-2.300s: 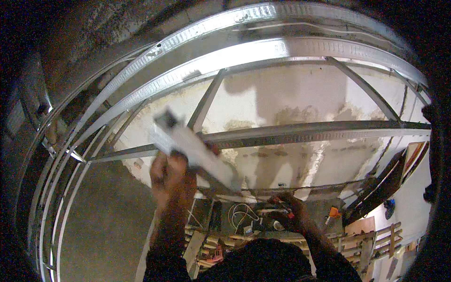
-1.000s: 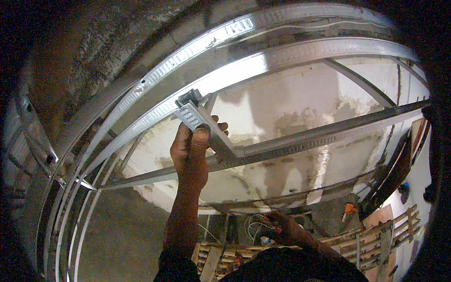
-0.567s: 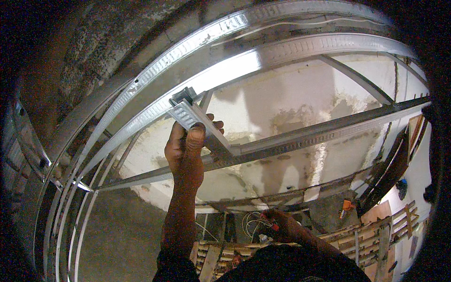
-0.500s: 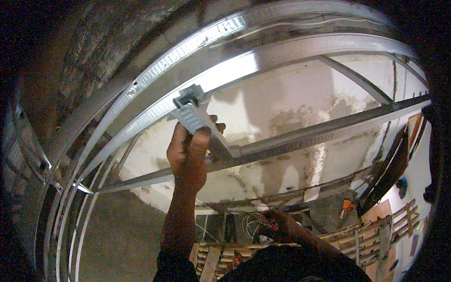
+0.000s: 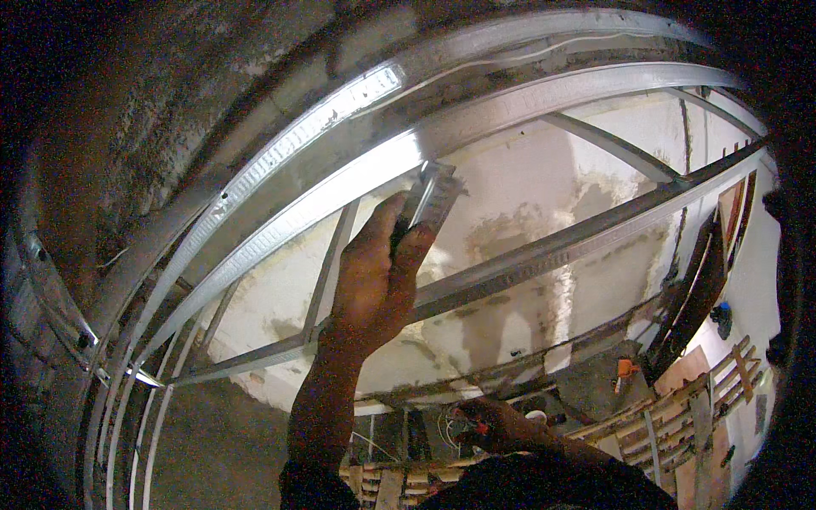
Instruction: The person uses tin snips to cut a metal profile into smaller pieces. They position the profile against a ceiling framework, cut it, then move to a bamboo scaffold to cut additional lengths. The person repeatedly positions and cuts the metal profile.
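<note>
My left hand [image 5: 365,293] is raised and closed around a short piece of metal profile [image 5: 439,197], which tilts up and to the right. The piece's upper end is just under a bright galvanized channel [image 5: 365,166]; whether they touch cannot be made out. Low in the view, my right hand [image 5: 507,425] is curled around something with a red part, mostly hidden by the fingers and the dim light. A pale wire loop [image 5: 445,429] shows beside it.
A second metal channel [image 5: 314,127] curves above, and a long rail [image 5: 544,262] crosses below my left hand, joined by a crossbar [image 5: 616,146]. Behind is a stained pale wall [image 5: 501,178]. Wooden pallets [image 5: 680,416] and an orange object [image 5: 626,372] lie below right.
My left hand has moved right and slightly up with the metal profile piece, which has turned from leaning left to leaning right. The view has shifted a little. My right hand remains low.
</note>
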Motion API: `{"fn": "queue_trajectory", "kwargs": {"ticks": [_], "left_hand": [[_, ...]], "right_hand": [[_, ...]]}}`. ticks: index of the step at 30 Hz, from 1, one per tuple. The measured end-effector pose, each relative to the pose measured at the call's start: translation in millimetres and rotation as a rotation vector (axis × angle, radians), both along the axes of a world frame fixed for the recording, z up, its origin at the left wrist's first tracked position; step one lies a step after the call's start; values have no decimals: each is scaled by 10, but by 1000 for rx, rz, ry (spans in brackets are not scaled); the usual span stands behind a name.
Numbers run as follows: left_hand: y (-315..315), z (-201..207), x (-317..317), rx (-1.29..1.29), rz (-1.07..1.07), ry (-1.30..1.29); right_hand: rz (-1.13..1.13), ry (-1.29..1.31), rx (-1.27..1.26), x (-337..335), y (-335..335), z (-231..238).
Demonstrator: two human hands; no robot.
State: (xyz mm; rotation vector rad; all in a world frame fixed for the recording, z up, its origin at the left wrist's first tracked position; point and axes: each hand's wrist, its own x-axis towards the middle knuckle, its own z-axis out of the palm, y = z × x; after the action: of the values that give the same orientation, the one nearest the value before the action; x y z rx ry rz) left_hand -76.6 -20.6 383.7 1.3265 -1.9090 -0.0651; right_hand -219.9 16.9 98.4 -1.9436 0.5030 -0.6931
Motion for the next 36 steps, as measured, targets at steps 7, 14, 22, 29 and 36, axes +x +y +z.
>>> {"fn": "queue_trajectory", "kwargs": {"ticks": [7, 14, 22, 29, 36], "left_hand": [[68, -21, 180, -37, 35, 49], [24, -31, 211, -148, 79, -39], [95, -76, 198, -243, 192, -107], [184, -32, 230, -100, 83, 79], [193, 72, 223, -35, 115, 15]], "right_hand": [[8, 89, 23, -37, -18, 91], [8, 32, -163, 71, -9, 12], [30, -9, -102, 6, 17, 132], [28, 31, -223, 52, -104, 95], [-23, -541, 387, -130, -205, 205]]}}
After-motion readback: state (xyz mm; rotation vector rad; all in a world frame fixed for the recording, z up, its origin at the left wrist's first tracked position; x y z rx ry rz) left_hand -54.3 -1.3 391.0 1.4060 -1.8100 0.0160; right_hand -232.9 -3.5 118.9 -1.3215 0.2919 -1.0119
